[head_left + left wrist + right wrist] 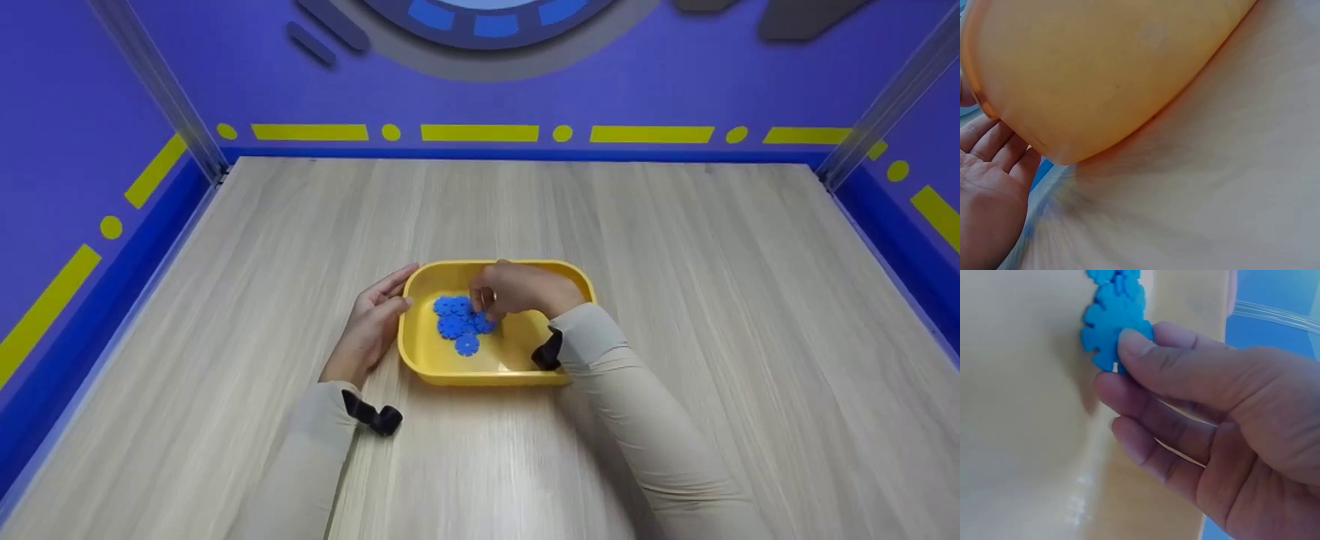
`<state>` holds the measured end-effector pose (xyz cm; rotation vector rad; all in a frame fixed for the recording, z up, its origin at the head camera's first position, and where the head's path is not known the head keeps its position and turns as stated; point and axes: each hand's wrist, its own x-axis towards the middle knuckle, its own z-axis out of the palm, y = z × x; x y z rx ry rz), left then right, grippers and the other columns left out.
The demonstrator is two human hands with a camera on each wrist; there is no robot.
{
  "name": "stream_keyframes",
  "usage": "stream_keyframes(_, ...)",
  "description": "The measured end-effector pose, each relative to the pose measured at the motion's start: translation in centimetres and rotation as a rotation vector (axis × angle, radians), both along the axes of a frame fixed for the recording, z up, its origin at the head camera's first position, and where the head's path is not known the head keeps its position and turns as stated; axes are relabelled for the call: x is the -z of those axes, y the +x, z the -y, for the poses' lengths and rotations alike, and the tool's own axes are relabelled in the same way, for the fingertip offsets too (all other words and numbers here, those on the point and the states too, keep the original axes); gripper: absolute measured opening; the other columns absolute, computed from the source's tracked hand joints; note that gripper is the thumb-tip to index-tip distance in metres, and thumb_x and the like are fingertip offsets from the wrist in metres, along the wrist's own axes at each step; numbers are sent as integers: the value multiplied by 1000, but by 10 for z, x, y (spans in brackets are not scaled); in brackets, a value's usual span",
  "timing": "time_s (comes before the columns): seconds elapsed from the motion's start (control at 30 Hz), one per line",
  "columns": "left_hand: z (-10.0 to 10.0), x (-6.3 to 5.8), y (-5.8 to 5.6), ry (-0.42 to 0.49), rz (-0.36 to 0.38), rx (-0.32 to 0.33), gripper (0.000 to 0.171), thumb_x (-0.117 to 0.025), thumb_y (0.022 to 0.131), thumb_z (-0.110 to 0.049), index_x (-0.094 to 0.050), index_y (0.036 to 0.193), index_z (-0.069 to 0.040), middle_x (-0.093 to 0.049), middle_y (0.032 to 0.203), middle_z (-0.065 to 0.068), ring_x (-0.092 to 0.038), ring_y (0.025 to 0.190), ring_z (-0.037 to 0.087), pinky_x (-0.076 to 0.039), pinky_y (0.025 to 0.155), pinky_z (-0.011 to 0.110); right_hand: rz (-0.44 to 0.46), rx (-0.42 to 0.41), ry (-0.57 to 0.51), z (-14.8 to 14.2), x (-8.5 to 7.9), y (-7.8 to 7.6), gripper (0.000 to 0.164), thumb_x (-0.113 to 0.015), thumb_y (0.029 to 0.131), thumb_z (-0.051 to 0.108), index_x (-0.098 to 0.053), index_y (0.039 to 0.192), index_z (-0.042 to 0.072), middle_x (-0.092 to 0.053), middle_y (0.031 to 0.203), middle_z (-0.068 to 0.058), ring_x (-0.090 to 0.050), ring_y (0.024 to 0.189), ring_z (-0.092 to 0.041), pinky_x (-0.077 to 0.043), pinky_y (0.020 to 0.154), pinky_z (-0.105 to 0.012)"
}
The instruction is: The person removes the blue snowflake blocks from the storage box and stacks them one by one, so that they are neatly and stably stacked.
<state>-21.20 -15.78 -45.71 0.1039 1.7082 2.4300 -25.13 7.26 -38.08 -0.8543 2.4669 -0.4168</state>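
A yellow plastic tray with raised walls stands on the table. My left hand holds its left side, thumb at the rim and fingers along the outer wall; the left wrist view shows the fingers partly behind the tray wall. Inside the tray, several blue notched discs lie in a small heap toward the left. My right hand reaches in over the right part of the tray. Its thumb and fingers pinch a blue notched disc, with other discs close behind it.
The tray is in the middle of a pale wood-grain table. Blue panels with yellow dashes enclose the back and both sides. A black wrist camera is strapped at the left sleeve, another at the right.
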Motion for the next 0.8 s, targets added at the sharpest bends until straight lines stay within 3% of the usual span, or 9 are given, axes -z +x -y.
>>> stream_keyframes(0.33,3,2,1,44,-22,33,59,-47,89,7,-33,146,5,-34,153,17,-33,142,22,-30,115,33,-48,-20,-95,-17,-22,-2,13,-64,86,-2,-69,92,9,-68,85,-4,-62,76,-21,-50,66,-25)
stream_keyframes(0.6,3,-1,1,68,-19,42,59,-44,88,8,-33,146,5,-33,154,18,-31,143,23,-28,117,35,-108,26,-187,-43,-41,-1,13,-65,87,1,-70,96,8,-71,91,-3,-61,82,-18,-55,77,-31)
stream_keyframes(0.8,2,-1,1,46,-12,46,60,-44,88,8,-33,147,4,-34,154,16,-31,143,21,-27,117,34,-130,95,-219,-64,-42,-1,13,-65,88,2,-71,96,10,-71,94,-3,-63,86,-20,-57,83,-34)
